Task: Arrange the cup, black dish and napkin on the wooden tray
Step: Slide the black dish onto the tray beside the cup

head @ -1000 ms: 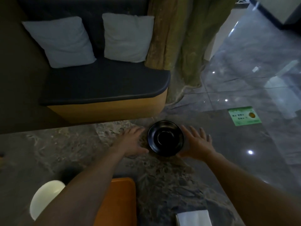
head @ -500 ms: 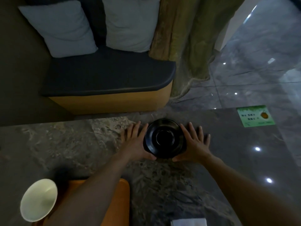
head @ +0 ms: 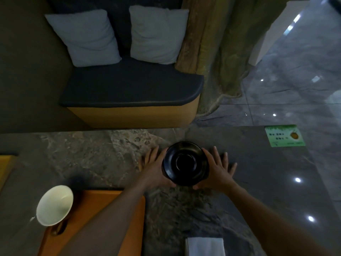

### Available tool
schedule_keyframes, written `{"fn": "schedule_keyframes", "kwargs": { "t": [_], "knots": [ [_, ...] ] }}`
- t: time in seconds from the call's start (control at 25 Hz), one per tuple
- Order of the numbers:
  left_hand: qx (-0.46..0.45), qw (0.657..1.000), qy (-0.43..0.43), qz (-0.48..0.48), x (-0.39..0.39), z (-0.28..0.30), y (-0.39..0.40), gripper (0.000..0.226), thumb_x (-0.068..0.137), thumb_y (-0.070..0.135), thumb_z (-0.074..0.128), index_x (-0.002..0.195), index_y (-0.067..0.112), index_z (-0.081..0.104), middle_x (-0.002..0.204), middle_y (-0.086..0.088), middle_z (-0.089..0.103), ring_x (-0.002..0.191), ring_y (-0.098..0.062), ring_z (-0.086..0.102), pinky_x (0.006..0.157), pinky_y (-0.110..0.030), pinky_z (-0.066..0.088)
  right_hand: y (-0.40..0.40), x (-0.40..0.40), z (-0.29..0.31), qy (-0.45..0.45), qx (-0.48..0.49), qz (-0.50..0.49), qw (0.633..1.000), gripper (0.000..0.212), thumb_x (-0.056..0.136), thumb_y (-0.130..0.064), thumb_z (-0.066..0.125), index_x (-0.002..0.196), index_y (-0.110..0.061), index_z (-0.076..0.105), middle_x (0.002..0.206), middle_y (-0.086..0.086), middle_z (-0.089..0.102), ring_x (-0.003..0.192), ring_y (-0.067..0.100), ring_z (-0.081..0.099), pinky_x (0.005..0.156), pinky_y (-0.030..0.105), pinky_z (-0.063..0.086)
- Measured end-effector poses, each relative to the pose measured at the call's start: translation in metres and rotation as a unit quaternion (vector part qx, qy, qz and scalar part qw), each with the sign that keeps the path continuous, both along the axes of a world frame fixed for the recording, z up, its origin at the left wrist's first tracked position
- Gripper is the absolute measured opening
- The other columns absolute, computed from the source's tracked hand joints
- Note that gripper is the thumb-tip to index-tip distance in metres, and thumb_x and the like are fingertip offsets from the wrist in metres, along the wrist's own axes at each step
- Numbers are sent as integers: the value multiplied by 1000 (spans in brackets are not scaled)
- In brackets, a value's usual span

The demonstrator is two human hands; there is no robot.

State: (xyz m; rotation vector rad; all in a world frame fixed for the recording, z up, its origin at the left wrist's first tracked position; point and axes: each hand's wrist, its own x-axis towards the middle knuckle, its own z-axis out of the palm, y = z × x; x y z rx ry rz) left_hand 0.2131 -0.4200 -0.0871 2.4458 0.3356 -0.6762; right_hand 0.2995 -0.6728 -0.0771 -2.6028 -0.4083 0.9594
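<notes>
black dish on stone table, beyond wooden tray | my left hand, right hand flat-fingered, cupping its rim | looks rigid, glossy (likely slippery, breakable): I'd grip under opposite edges

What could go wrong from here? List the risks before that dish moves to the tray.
1. The left hand and right hand only press the dish at its rim, fingers splayed; that grip may slip on the glossy surface.
2. The cup stands at the tray's left edge; the left forearm passes close and could knock it.
3. The napkin lies near the right forearm and could get dragged.
</notes>
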Motion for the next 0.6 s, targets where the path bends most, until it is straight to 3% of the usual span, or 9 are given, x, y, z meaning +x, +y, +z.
{"fn": "schedule_keyframes", "kwargs": {
  "t": [0.32, 0.6],
  "knots": [
    [21, 997, -50, 57, -75, 45, -22, 140, 40, 80, 75, 147, 48, -9, 164, 12, -4, 151, -22, -11, 118, -60, 6, -8, -46, 36, 0, 25, 57, 998, 144, 23, -85, 69, 131, -64, -23, 158, -11, -24, 138, 32, -33, 106, 68, -18],
    [18, 989, -71, 132, -149, 71, -20, 136, 40, 80, 76, 144, 56, -9, 163, 14, -1, 151, -20, -8, 118, -59, 9, 10, -90, 61, -14, 45, 128, 991, 144, 22, -92, 63, 132, -63, -25, 157, -12, -27, 139, 30, -33, 110, 64, -14]
  ]
}}
